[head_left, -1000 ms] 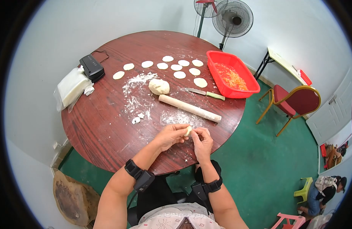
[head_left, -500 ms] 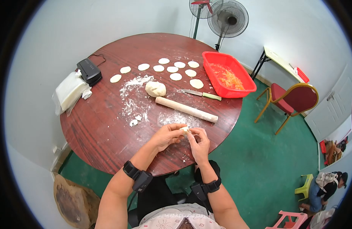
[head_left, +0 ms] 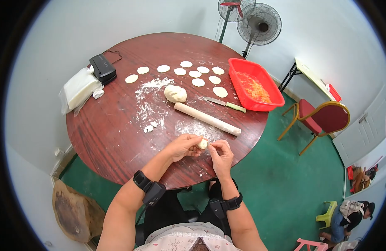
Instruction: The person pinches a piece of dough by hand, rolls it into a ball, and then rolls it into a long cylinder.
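A small lump of dough (head_left: pixel 203 144) sits in the fingers of my left hand (head_left: pixel 184 146), over the near part of the table. My right hand (head_left: pixel 222 159) pinches at the lump's right side with thumb and fingers closed. Just beyond my hands lies a floury wooden rolling pin (head_left: pixel 207 119). Behind the pin rest a large ball of dough (head_left: pixel 175 94) and a knife with a light green handle (head_left: pixel 235 107). Several flat round dough wrappers (head_left: pixel 195 74) are spread further back. Small dough scraps (head_left: pixel 148 128) lie left of my hands.
The round table (head_left: pixel 117 146) carries loose flour. A red plastic basket (head_left: pixel 276 102) with shredded orange filling stands at its right edge. A black appliance (head_left: pixel 103 69) and a bag of white sheets (head_left: pixel 78 90) sit left. A chair (head_left: pixel 326 117), fans (head_left: pixel 259 27) and a seated person (head_left: pixel 347 217) are beyond.
The dough lump has turned and shows more between my fingertips, with my right fingers drawn slightly to the right. The whole view has shifted a little.
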Demonstrator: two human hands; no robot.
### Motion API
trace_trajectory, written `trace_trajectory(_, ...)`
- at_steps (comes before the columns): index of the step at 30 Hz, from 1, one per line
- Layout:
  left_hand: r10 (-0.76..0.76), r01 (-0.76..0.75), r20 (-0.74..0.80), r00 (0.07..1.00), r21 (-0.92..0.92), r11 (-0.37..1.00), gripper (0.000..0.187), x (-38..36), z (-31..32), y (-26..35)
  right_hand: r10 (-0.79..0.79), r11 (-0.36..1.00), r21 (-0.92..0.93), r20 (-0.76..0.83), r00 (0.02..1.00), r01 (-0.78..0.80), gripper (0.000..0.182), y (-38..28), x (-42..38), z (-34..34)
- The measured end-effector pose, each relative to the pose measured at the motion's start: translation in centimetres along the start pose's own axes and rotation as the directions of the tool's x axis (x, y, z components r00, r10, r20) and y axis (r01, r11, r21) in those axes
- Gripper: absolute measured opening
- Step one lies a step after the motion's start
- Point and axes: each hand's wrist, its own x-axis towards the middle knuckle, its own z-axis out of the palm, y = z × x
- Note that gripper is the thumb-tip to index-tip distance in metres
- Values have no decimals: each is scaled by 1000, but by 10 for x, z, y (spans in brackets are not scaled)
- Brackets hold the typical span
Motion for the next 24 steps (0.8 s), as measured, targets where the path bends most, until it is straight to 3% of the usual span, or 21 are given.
trace_trajectory(17,-26,26,7,1000,34,999,27,-2,4,3,31,997,-78,14,999,-30,11,-10,2,2)
trace_trajectory(24,-10,10,0,1000,44,999,23,-1,4,1,-37,999,-34,69,997,40,14,-3,2,1)
